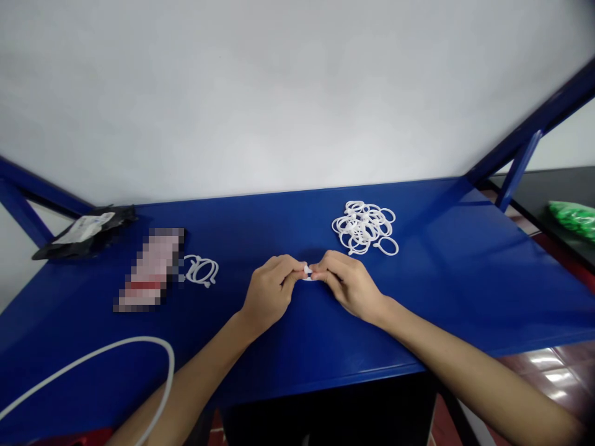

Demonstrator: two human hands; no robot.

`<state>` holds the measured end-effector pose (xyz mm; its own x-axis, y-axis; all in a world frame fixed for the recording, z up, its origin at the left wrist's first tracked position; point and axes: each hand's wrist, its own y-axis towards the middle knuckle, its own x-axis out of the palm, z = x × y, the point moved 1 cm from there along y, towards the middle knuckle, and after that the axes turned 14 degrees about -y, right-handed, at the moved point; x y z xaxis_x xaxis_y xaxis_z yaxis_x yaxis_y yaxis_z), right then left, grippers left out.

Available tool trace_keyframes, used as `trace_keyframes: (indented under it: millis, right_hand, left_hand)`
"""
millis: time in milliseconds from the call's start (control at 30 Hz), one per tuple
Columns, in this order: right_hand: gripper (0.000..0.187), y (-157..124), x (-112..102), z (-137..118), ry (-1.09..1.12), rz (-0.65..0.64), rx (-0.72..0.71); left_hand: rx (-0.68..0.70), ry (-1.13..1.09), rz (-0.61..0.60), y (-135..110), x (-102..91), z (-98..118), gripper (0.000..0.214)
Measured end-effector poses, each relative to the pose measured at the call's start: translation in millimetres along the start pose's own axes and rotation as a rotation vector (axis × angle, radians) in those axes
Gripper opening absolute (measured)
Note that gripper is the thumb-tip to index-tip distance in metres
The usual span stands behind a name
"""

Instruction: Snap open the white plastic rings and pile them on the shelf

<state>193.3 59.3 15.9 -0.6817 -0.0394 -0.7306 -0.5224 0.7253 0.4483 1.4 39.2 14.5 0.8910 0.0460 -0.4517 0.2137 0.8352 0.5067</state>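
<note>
Over the middle of the blue table [279,223], my left hand [269,288] and my right hand [349,282] meet almost fingertip to fingertip. Between them is a small white plastic ring [307,278], pinched from both sides by thumbs and forefingers. Most of this ring is hidden by the fingers; only a short white stretch with a knob shows. Beyond my right hand lies a heap of white plastic rings [365,228], each with a little knob. A few similar white rings [202,271] rest to the left of my left hand.
A pixelated flat pink item [151,269] lies at left, near a black plastic bag [88,230] with a white label. A white cable [134,339] loops across the lower left, over my left forearm. Blue metal frame bars [518,167] flank the table. A green bagged item [574,217] sits far right.
</note>
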Motion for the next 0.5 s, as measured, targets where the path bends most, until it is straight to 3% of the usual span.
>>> trace_keyframes:
  millis: [133,300,367,500]
  right_hand:
    - [0.028,-2.3,1.0,0.7,-0.101,-0.048,-0.039]
    - [0.020,3.2,-5.7,1.6,-0.142,0.033,-0.006]
    - [0.017,5.0,-19.3,3.7,-0.211,0.103,0.025]
    - [0.012,-3.1,-62.4,23.1,-0.450,0.243,0.217]
  left_hand:
    - [0.098,0.121,-0.052,-3.4,2.2,-2.2,0.022]
    - [0.130,0.252,-0.105,5.6,-8.5,2.4,0.018]
    - [0.084,0.433,-0.108,7.7,-23.5,4.6,0.021]
    - [-0.154,0.787,-0.033,-3.8,-70.9,2.6,0.032]
